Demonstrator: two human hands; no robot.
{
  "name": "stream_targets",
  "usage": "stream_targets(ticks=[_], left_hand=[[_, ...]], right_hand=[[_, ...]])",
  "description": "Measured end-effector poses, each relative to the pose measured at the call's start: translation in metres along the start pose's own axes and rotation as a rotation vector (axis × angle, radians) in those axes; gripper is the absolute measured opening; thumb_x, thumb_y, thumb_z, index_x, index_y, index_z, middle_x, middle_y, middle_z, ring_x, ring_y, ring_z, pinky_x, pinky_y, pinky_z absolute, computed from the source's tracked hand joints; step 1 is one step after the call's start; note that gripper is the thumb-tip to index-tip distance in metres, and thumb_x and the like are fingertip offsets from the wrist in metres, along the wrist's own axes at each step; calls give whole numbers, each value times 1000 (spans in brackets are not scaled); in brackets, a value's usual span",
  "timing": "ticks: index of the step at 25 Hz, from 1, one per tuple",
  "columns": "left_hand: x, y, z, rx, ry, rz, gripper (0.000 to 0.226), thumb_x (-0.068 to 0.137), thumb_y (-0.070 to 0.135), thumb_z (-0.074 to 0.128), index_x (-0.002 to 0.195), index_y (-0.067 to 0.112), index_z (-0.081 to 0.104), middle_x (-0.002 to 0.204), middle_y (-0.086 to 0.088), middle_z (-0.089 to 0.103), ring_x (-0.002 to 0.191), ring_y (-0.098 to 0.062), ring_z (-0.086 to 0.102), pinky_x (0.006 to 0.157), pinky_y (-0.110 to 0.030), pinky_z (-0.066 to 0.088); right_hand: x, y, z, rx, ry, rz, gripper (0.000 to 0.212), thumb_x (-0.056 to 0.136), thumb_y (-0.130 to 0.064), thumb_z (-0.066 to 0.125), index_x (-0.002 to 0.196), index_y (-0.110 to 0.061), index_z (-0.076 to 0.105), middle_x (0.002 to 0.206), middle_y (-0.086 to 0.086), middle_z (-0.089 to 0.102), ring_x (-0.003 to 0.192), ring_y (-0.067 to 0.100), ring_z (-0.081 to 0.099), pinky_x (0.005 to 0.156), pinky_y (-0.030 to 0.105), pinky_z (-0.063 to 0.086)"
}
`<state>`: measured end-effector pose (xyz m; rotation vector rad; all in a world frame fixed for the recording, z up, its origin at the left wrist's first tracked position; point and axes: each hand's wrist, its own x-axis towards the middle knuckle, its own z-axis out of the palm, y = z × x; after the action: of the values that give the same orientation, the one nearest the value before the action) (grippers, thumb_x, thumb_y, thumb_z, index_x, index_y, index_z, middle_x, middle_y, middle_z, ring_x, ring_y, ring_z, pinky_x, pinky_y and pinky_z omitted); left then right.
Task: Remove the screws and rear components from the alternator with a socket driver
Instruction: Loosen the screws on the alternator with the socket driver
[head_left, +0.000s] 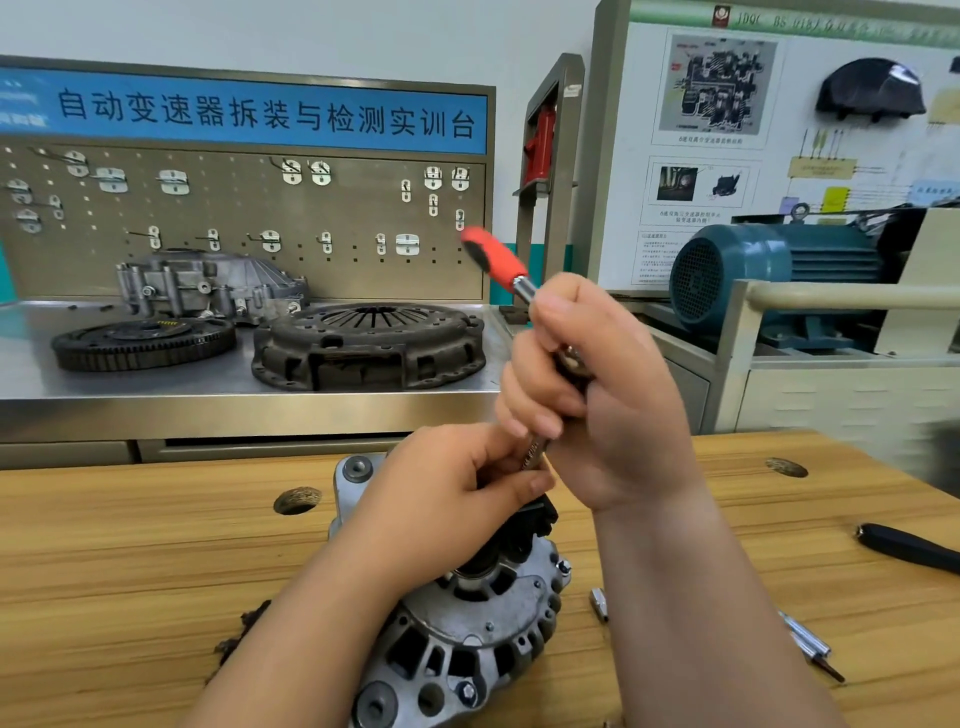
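Alternator (467, 639) lies on the wooden bench (130, 571), centre front. Socket driver (493, 260) tilts above it, red handle up-left. Left hand (447, 488) pinches the lower shaft; right hand (597, 395) grips the shaft higher up. Loose bit (599, 604) lies just right of the housing.

An automotive training workshop: a pegboard (244, 218) of tool hooks backs a steel desk (156, 387) bearing a flywheel (143, 344) and clutch cover (369, 345). Nearby stand a blue electric motor (769, 275) and, seemingly, technical posters (719, 88).

A wooden workbench (130, 571) fronts a steel bench (208, 408), a pegboard (234, 208) and a pale wall (311, 36).
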<state>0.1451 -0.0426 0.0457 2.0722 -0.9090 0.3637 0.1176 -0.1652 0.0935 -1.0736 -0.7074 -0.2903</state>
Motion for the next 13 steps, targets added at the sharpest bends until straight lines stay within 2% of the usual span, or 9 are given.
stream_targets(ticks=[2, 3, 4, 6, 8, 9, 11, 13], left_hand=[[0, 0, -1, 8, -21, -6, 27, 84, 32, 66, 61, 30, 54, 55, 7, 54, 56, -12, 49, 60, -33, 44], [0, 0, 0, 23, -13, -9, 30, 84, 32, 65, 58, 29, 51, 53, 7, 50, 55, -10, 45, 59, -33, 41], [0, 1, 0, 30, -3, -16, 30, 84, 31, 65, 58, 29, 52, 54, 7, 52, 55, -10, 46, 59, -32, 41], [2, 0, 0, 23, 0, -38, 14, 85, 28, 64, 72, 22, 66, 67, 2, 66, 66, -17, 60, 66, -35, 50], [2, -1, 1, 23, -2, -37, 15, 85, 26, 62, 83, 13, 70, 79, -8, 70, 77, -27, 64, 72, -42, 51], [2, -1, 2, 31, 0, -28, 16, 85, 26, 61, 84, 12, 69, 80, -11, 70, 78, -29, 64, 72, -43, 51], [1, 0, 1, 26, -1, -16, 16, 86, 30, 62, 83, 15, 69, 78, -7, 70, 76, -26, 64, 72, -43, 51], [0, 0, 0, 12, -1, -10, 21, 85, 39, 61, 74, 21, 63, 68, -1, 65, 66, -19, 59, 67, -43, 50]], right_hand=[[-1, -2, -2, 111, -118, 32, 22, 83, -12, 50, 61, -16, 46, 39, -6, 32, 32, 9, 31, 41, 20, 33], [0, -1, -2, 88, -85, 26, 23, 83, -13, 50, 61, -16, 47, 39, -5, 32, 33, 11, 31, 42, 21, 33], [0, 1, 0, -3, 4, -1, 24, 84, -14, 50, 60, -16, 47, 39, -3, 32, 34, 13, 32, 42, 23, 33], [-1, 7, 7, -331, 258, -127, 27, 86, -19, 52, 62, -11, 43, 44, 6, 32, 40, 23, 33, 45, 32, 33], [-2, 15, 12, -642, 485, -269, 30, 87, -24, 52, 64, -10, 41, 50, 10, 35, 49, 34, 36, 48, 39, 35], [-2, 16, 13, -686, 536, -296, 29, 87, -25, 52, 63, -12, 41, 51, 8, 35, 51, 35, 37, 50, 40, 35], [-1, 13, 10, -536, 461, -236, 28, 86, -22, 52, 61, -16, 40, 48, 4, 34, 46, 30, 34, 48, 39, 35], [0, 5, 4, -201, 189, -76, 25, 85, -17, 50, 61, -16, 42, 41, -2, 31, 36, 18, 31, 44, 29, 33]])
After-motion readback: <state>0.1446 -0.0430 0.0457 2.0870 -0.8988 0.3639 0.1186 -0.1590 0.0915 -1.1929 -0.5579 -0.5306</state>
